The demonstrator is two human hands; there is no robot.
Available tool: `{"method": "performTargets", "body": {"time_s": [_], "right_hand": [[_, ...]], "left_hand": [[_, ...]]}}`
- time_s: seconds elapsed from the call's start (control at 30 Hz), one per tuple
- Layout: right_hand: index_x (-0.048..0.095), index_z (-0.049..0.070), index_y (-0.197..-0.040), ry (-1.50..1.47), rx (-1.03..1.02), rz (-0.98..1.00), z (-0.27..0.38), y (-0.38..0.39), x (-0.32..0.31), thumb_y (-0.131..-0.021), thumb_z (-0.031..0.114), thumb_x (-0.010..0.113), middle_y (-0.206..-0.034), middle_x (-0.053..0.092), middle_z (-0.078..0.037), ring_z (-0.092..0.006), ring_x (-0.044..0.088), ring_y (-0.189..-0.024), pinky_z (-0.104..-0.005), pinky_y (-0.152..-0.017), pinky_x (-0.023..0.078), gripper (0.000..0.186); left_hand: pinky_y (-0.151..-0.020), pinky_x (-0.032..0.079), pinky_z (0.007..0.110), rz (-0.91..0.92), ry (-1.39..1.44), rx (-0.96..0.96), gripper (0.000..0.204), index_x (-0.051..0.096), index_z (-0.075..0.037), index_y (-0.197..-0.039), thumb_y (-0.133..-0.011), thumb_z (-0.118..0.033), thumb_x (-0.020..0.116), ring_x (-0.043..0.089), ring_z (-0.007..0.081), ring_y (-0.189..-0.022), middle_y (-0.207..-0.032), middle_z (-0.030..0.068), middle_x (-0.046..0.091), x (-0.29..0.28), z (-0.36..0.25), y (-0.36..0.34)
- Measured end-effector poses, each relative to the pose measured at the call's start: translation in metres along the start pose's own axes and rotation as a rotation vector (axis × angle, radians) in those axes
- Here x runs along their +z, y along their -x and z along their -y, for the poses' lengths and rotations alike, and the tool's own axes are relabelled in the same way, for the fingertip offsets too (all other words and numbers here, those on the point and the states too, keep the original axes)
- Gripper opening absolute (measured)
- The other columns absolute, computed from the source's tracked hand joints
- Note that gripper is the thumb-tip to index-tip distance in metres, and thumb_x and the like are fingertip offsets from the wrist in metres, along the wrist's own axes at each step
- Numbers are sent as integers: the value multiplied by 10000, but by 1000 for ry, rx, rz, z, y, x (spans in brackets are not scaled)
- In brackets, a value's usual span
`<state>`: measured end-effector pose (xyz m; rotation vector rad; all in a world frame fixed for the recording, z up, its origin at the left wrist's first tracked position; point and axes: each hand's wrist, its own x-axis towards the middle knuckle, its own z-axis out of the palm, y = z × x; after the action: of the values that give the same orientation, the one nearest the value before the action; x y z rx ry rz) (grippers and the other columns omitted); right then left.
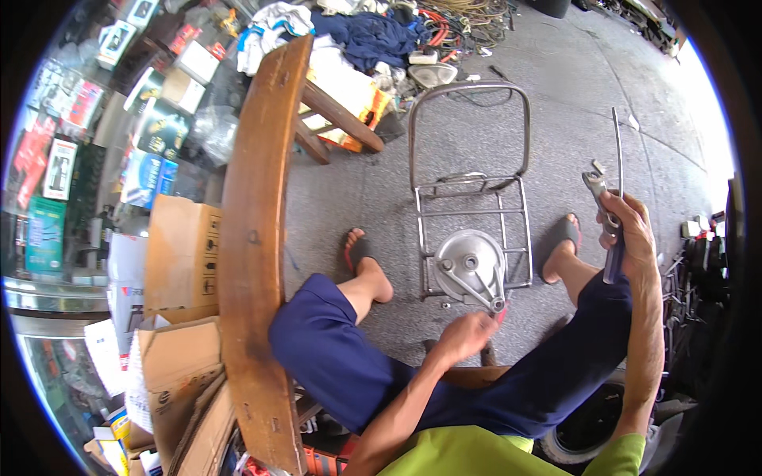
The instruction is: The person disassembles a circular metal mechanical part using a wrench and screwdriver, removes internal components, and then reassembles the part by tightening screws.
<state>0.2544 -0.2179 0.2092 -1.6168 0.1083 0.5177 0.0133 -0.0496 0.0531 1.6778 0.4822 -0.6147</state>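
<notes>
A round silver drum brake plate (470, 262) lies on the near end of a metal tube rack (473, 213) on the floor between my feet. My left hand (467, 338) is closed at the plate's lower right edge, beside its protruding ringed lug. Something red (501, 316) shows at those fingertips; the rest is hidden. Held up at the right, my right hand (633, 230) is wrapped around a screwdriver (617, 151) with its long shaft pointing away from me. The same hand also holds a wrench (594, 182), whose head sticks out past the fingers.
A long wooden bench (258, 238) runs along my left, beside cardboard boxes (184, 254) and a glass case of packaged goods. Cloths (369, 36) and coiled cables (468, 20) lie at the far side. A wheel (591, 420) and dark metal parts are at the right.
</notes>
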Motion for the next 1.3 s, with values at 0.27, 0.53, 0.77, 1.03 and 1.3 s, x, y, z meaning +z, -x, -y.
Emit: {"method": "performTargets", "body": {"time_s": [0.27, 0.53, 0.77, 1.03, 1.3], "right_hand": [[631, 8, -915, 48, -1, -50, -4, 5, 5, -870, 253, 710, -675, 596, -51, -60, 474, -465, -197, -376, 348, 261], [632, -43, -951, 112, 15, 137, -5, 9, 13, -889, 236, 682, -713, 618, -70, -41, 471, -421, -197, -365, 374, 290], [639, -32, -946, 109, 3, 132, -5, 8, 9, -887, 244, 682, -717, 620, -58, -33, 477, -434, -195, -376, 380, 285], [623, -34, -932, 94, 3, 180, -5, 18, 17, -892, 217, 682, -735, 605, -81, -56, 493, -468, -194, -374, 351, 261], [608, -29, -966, 18, 38, 169, -5, 28, 12, -899, 216, 680, -710, 616, -61, -52, 486, -427, -221, -344, 375, 264]], "left_hand": [[-605, 502, 357, -418, -247, 255, 273, 647, -20, -971, -932, -289, 630, 656, 225, -663, -735, 125, 681, -134, -115, 128], [-782, 487, 461, -1338, -579, -185, 327, 593, 34, -950, -837, -251, 707, 644, 383, -857, -876, 212, 663, -276, -51, 126], [-762, 498, 434, -1471, -675, -99, 283, 579, 44, -925, -836, -190, 710, 658, 348, -807, -833, 215, 666, -285, -15, 114], [-754, 490, 434, -1446, -484, -99, 157, 591, 32, -846, -808, -79, 696, 617, 369, -762, -824, 205, 644, -285, -21, 112], [-683, 473, 359, -1421, -337, -47, 154, 554, -14, -822, -791, -45, 702, 563, 190, -685, -726, 72, 578, -296, -8, 108]]}}
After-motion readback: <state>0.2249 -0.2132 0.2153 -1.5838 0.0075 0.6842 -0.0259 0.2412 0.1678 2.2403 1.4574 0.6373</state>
